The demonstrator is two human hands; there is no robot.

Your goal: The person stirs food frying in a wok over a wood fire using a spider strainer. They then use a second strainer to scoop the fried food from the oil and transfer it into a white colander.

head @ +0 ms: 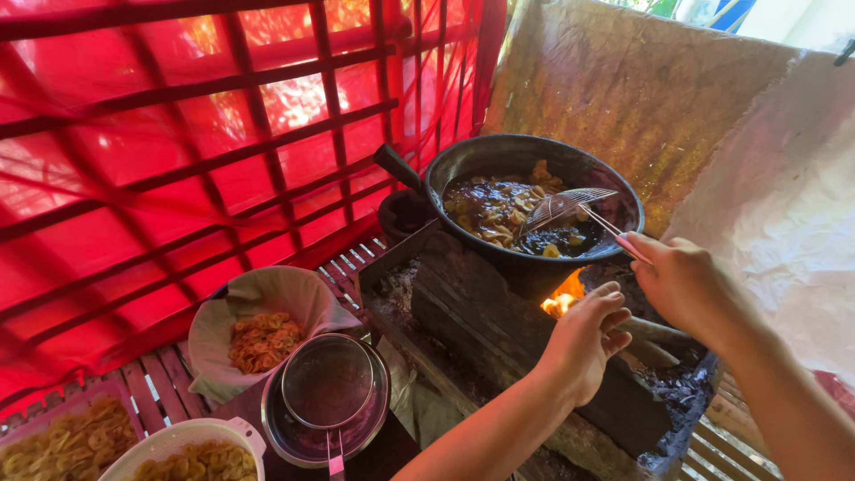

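A black wok full of dark oil and frying yellow slices sits over a wood fire. My right hand grips the pink handle of a wire skimmer, whose mesh rests in the wok among the slices. My left hand hovers just in front of the flames with its fingers loosely curled and nothing in it.
A cloth-lined bowl of fried orange chips stands at lower left, a metal strainer resting in a steel bowl beside it. Two dishes of raw yellow slices are at the bottom left. Red sheeting on a lattice closes the left side.
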